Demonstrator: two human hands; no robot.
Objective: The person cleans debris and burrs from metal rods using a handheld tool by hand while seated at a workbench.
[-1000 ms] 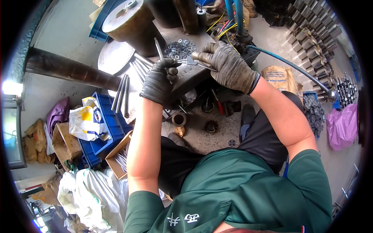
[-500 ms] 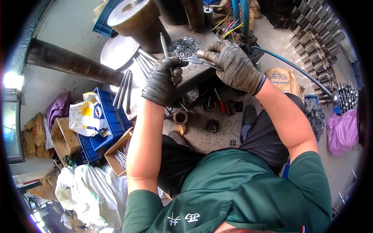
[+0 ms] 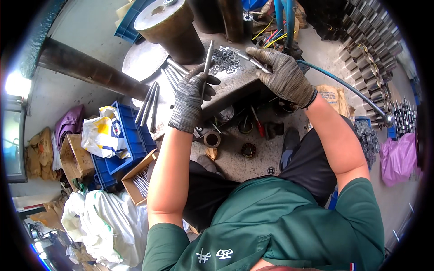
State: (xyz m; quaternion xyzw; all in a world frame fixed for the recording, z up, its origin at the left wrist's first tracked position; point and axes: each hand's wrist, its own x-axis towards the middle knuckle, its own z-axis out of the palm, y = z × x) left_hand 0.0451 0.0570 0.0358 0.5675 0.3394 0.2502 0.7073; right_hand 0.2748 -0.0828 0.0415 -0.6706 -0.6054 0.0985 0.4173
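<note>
My left hand [image 3: 188,97], in a grey knit glove, is closed around a slim metal shaft [image 3: 209,56] that stands up tilted above the bench edge. Farther right, my gloved right hand [image 3: 288,76] grips a silvery metal hand tool [image 3: 248,57]; its narrow end points left, and its exact kind is unclear. That end hovers over or touches a pile of small metal rings [image 3: 224,62] on the metal workbench [image 3: 217,92]. Several bright shafts [image 3: 171,77] lie just beyond my left hand. Darker rods [image 3: 147,106] rest at the bench's left side.
A heavy metal cylinder [image 3: 169,27] stands behind the left hand. A teal hose [image 3: 343,79] arcs past my right hand. Blue crates [image 3: 129,135] and an open box of rods [image 3: 138,180] are at left. Stacked metal cylinders [image 3: 368,58] line the right.
The tool in my right hand has moved away from the shaft, its narrow end now at the ring pile. My left hand has shifted slightly right and down, still holding the shaft.
</note>
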